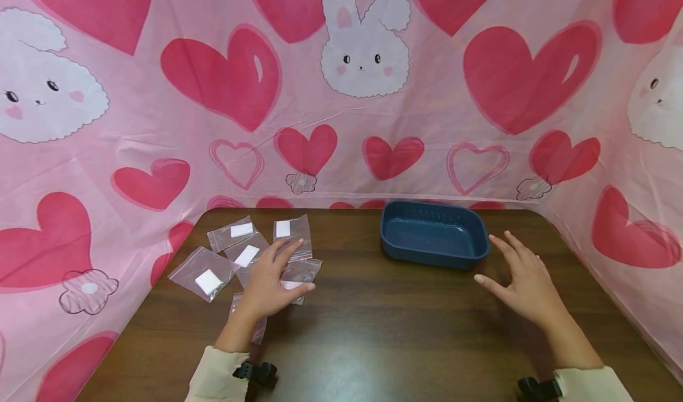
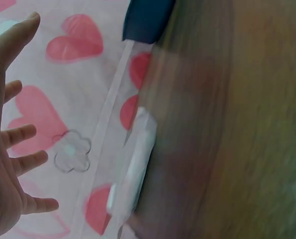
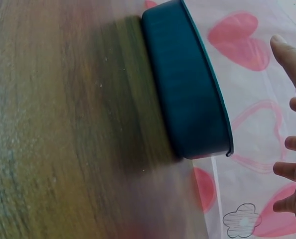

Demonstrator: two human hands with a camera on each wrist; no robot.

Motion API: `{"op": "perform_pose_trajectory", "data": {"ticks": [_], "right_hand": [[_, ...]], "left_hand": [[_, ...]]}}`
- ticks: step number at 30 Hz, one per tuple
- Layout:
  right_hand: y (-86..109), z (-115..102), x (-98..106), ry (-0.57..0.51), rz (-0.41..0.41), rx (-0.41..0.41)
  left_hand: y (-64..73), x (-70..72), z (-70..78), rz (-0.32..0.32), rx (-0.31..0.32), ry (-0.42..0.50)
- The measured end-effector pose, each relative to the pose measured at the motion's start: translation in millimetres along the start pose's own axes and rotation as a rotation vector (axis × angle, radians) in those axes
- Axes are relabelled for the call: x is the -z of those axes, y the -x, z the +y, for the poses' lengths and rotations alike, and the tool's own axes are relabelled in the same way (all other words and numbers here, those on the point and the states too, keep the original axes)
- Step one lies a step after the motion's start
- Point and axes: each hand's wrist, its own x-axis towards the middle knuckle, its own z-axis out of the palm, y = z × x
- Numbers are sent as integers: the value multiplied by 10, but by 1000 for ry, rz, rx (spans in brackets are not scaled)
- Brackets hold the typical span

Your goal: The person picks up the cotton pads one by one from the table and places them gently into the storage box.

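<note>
My left hand [image 1: 271, 280] hovers above several small clear zip bags, fingers spread and holding nothing. Each bag whose contents show has a white rectangular piece inside, such as the zip bag [image 1: 187, 265] at the left and the zip bag [image 1: 301, 245] near the fingertips. Part of the group is hidden beneath the hand and wrist. A dark blue rectangular basin [image 1: 421, 258] stands at the back right of the table. Just right of it my right hand [image 1: 525, 280] is raised with fingers apart, gripping nothing. The right wrist view shows the basin [image 3: 188, 84] apart from the fingers.
The brown wooden table [image 1: 384, 325] ends at a pink cloth [image 1: 363, 117] with hearts and rabbits, which hangs behind and along both sides. A dark band with a small device [image 1: 258, 372] sits on the left wrist, and a similar wrist device [image 1: 539, 388] on the right.
</note>
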Motion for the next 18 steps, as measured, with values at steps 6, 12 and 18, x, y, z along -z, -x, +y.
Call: {"op": "perform_pose_trajectory", "data": {"ticks": [6,12,18], "right_hand": [[-16,15,-44,-69,17,25],[-9,42,-68,-130,-12,-22],[-2,60,-58,-165,-49,-67]], "left_hand": [[-42,-117,84,-6,-16,57],[-95,-270,142,-23,-54,115],[-136,-402,214,-44,-67,158]]}}
